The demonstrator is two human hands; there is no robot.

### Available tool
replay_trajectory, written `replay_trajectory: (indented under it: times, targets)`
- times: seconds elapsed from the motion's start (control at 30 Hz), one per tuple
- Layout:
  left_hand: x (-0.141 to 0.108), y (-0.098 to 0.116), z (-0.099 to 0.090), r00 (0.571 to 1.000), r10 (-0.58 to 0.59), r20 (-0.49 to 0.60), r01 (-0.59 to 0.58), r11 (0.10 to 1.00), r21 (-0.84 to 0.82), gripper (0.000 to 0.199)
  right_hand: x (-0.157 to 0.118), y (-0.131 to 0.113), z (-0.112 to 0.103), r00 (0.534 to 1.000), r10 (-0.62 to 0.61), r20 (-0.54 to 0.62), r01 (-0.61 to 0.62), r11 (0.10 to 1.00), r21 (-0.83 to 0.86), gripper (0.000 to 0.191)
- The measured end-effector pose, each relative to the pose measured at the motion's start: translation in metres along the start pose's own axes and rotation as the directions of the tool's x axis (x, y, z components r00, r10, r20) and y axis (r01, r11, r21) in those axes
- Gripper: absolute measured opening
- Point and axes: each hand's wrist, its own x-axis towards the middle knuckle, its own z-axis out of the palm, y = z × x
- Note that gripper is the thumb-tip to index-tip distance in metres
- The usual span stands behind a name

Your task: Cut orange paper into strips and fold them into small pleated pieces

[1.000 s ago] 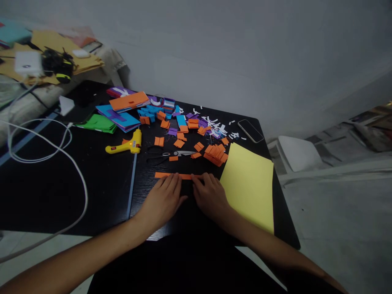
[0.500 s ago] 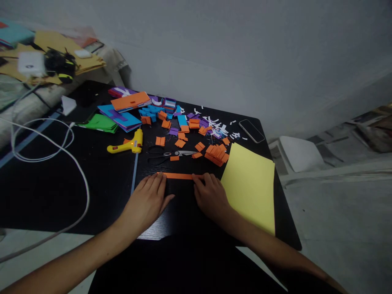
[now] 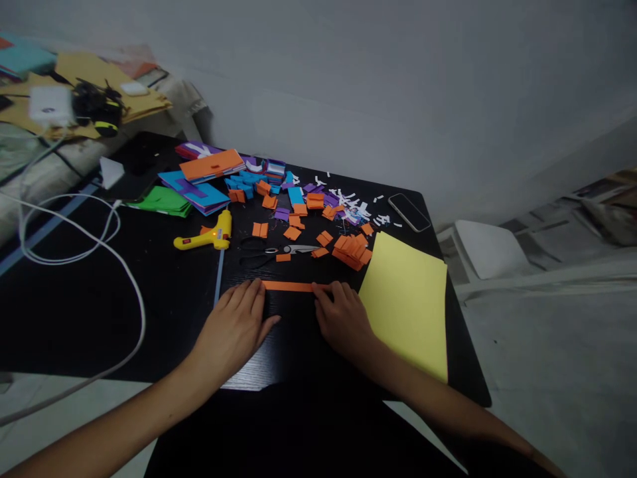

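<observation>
A narrow orange paper strip [image 3: 288, 286] lies flat across the black table between my hands. My left hand [image 3: 236, 325] rests palm down, its fingertips on the strip's left end and its thumb stretched out to the side. At the right end, my right hand [image 3: 343, 317] has its fingers bent and gathered on the strip. Just beyond the strip are black-handled scissors [image 3: 298, 249] and a small orange piece [image 3: 283, 257]. A pile of folded orange pieces [image 3: 351, 251] sits past my right hand.
Yellow paper sheets [image 3: 408, 299] lie right of my right hand. A yellow glue gun [image 3: 219, 232], blue folded paper [image 3: 199, 192] and a white cable [image 3: 134, 285] are on the left. A phone [image 3: 409, 212] lies at the back right, near white scraps [image 3: 361, 211].
My left hand has slid slightly left along the strip, showing a little more table to its right. My right hand stays at the right end.
</observation>
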Motion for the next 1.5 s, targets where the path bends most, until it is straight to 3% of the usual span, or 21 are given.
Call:
replay_trajectory:
  times: [0.23,0.6,0.77,0.93,1.1,1.27,1.5]
  targets:
    - [0.000,0.000,-0.002,1.000,-0.007,0.004,0.007,0.999,-0.046,0.055,-0.008,0.014,-0.003,0.998,0.039,-0.044,-0.035,0.996,0.085,0.033]
    - [0.000,0.000,-0.004,0.999,-0.023,0.024,0.023,1.000,-0.019,0.049,-0.025,0.046,-0.003,0.990,0.113,-0.086,-0.107,0.992,0.062,0.033]
    - [-0.001,0.002,-0.002,1.000,-0.009,0.023,0.009,1.000,0.030,0.050,-0.012,0.023,-0.002,0.986,0.096,-0.138,-0.081,0.991,0.105,0.036]
    - [-0.001,0.003,0.000,1.000,-0.003,0.026,0.001,0.998,0.059,0.051,0.008,-0.022,0.005,0.995,-0.086,-0.041,0.092,0.980,0.177,0.046]
    - [-0.001,0.003,0.001,1.000,-0.010,0.024,0.010,1.000,0.008,0.050,0.017,-0.038,0.008,0.998,-0.065,-0.027,0.068,0.985,0.159,0.055]
    - [-0.001,0.004,0.001,1.000,-0.022,0.020,0.022,1.000,0.012,0.050,0.007,-0.019,0.003,0.999,0.023,-0.022,-0.019,0.989,0.150,0.049]
    - [0.000,0.006,0.001,0.999,-0.032,0.023,0.032,0.999,-0.009,0.050,-0.020,0.021,0.005,0.989,0.104,-0.102,-0.094,0.991,0.100,0.043]
